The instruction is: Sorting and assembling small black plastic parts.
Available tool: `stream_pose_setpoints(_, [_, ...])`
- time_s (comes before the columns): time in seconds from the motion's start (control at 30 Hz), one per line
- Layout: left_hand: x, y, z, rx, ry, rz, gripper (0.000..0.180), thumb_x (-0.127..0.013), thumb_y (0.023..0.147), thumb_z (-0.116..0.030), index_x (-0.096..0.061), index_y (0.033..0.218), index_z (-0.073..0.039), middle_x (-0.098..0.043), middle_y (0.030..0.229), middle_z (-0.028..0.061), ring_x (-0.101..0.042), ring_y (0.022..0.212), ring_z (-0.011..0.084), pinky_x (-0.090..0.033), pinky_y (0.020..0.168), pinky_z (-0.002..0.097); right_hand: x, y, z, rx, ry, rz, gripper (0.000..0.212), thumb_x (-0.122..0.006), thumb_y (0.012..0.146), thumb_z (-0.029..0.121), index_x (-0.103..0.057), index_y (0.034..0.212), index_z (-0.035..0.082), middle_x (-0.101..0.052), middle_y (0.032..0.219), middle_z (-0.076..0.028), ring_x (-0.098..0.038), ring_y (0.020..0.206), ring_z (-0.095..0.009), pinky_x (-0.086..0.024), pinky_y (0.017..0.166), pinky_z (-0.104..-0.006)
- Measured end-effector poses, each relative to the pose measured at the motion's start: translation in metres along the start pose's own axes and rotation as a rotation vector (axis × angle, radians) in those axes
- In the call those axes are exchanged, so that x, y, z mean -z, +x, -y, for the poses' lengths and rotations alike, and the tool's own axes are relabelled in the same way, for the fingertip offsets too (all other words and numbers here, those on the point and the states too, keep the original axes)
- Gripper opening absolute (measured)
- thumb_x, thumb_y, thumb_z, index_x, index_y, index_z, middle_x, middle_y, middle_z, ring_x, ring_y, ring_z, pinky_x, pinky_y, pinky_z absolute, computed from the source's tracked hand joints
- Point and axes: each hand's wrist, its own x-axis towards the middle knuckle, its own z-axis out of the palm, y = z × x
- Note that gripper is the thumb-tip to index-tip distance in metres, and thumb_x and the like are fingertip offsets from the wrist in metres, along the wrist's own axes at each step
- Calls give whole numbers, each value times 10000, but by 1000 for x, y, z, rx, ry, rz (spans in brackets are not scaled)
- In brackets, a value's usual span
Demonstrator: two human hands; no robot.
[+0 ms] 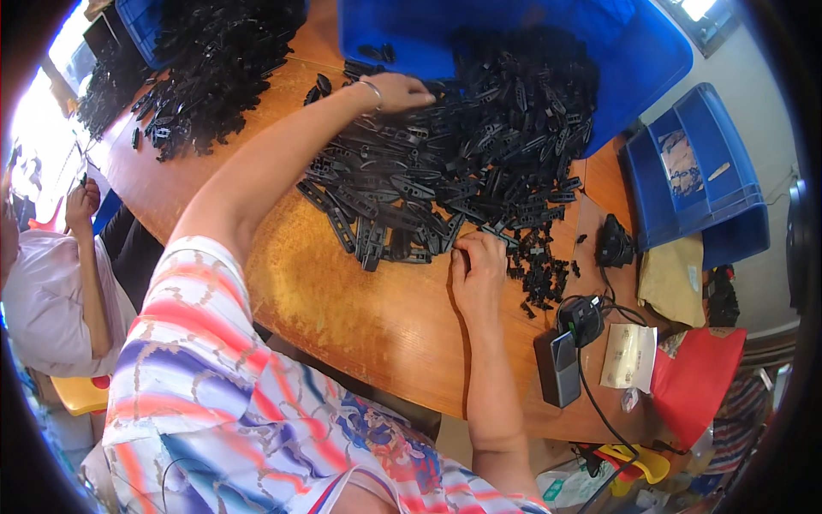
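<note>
A wide heap of black plastic parts (402, 184), many of them long and slotted, covers the far middle of the wooden table (342, 317). My left hand (398, 92), with a bracelet at the wrist, reaches over the back left of this heap by the blue bin (634, 60). Its fingers stretch to the right over the parts, and nothing shows in them. At the near edge of the heap my right hand (481, 261) rests with its fingers curled in against the parts. What lies under those fingertips is hidden.
Smaller black pieces (541, 265) lie to the right of my right hand. Beyond them are a dark power bank (558, 368), cables, a white packet (629, 355), a red sheet (698, 377) and a blue crate (698, 171). Another black heap (214, 68) and a seated person (64, 300) are at left.
</note>
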Motion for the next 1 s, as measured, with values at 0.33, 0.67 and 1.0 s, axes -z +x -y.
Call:
stream_pose_setpoints(0.33, [-32, 118, 110, 288, 102, -392, 740, -632, 1045, -611, -480, 1675, -256, -535, 1677, 126, -507, 1521, 413, -415, 1269, 498, -1, -7, -2, -77, -37, 12, 116, -762, 924, 28, -727, 1033, 45, -684, 1123, -94, -603, 1109, -344, -463, 967, -470])
stream_pose_setpoints(0.67, [-57, 63, 35, -178, -115, -136, 449, -561, 1146, -363, -637, 1526, -136, -643, 1567, 106, -589, 1444, 384, -449, 1237, 465, -7, 2, 0, 39, -31, -37, 151, -746, 896, -21, -744, 1038, 29, -692, 1075, -136, -630, 1084, -382, -496, 926, -490])
stream_pose_setpoints(1.0, [-24, -240, -93, -475, -131, -511, 353, -744, 1014, -247, -725, 1327, -84, -718, 1307, 152, -666, 1247, 374, -536, 1085, 471, 3, -9, -8, -3, 147, -117, 171, -724, 919, -45, -723, 1087, -9, -687, 1116, -174, -706, 937, -361, -569, 843, -451])
